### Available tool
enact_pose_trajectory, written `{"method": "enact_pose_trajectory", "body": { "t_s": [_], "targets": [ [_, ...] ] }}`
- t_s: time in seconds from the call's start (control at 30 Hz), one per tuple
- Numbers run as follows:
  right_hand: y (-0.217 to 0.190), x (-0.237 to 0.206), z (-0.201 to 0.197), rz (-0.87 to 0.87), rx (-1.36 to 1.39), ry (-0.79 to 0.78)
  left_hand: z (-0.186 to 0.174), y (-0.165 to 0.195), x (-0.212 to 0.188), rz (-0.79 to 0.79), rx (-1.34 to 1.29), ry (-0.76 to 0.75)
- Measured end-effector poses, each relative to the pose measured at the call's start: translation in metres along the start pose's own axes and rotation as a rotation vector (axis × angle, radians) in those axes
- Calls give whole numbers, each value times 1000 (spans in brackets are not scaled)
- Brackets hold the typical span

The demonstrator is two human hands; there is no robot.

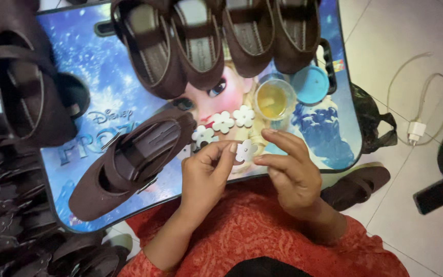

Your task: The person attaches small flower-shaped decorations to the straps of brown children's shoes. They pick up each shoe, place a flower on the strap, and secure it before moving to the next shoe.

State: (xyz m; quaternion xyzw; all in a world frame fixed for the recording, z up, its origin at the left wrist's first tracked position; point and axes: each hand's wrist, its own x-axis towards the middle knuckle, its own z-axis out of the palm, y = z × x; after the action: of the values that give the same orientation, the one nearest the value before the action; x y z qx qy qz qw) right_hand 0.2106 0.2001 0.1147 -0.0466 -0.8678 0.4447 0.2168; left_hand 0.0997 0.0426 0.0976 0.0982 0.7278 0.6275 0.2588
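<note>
Left hand [207, 174]: fingers curled, thumb and forefinger pinched on the edge of a white flower-shaped trim piece [245, 150]. Right hand [288, 172]: fingers half-closed, thumb and forefinger meeting the opposite edge of the same piece. The piece is thus held between both hands, just above the near edge of the printed lap tray [83, 66]. The two-point hold appears intended to keep the small, flat part steady and face-up for handling.

Trim piece: flat, white to pale grey, with rounded petals around a small centre. Surface detail is too fine to resolve.

Adjacent items, working outward:
- Three matching flower trims [223, 122] lie flat on the tray, just beyond the fingertips, within easy reach.
- A dark brown strapped shoe [132, 161] lies on the tray to the left of the left hand, opening upward, toe pointing toward the trims.
- A small clear cup of yellowish liquid [273, 99], possibly adhesive, stands open beyond the trims; its blue lid [310, 84] lies beside it.
- A row of like brown shoes [216, 36] rests along the far tray edge.
- A pile of brown shoes [11, 220] occupies the floor at left.
- A white charger with cable [416, 129] lies on the tiled floor at right.
</note>
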Motion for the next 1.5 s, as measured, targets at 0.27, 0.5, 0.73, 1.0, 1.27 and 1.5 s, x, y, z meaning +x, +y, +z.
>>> {"method": "enact_pose_trajectory", "body": {
  "t_s": [0.27,0.5,0.73,1.0,1.27,1.5],
  "targets": [
    [-11,9,24,-190,-304,-3,-21,-6,-12,-41,-76,-4],
    [-10,9,34,-370,-381,-47,-29,-9,-16,-44,-78,-9],
    [-10,8,36,-362,-436,-32,-38,-10,-19,-77,-56,-47],
    [-11,7,38,-436,-412,-87,-42,-16,-17,-75,-120,-10],
    [-9,3,40,-355,-450,-34,-40,-22,-20,-74,-176,-40],
    [-13,-1,41,-403,-332,-105,-43,-24,-17,-88,-187,1]
  ]
}}
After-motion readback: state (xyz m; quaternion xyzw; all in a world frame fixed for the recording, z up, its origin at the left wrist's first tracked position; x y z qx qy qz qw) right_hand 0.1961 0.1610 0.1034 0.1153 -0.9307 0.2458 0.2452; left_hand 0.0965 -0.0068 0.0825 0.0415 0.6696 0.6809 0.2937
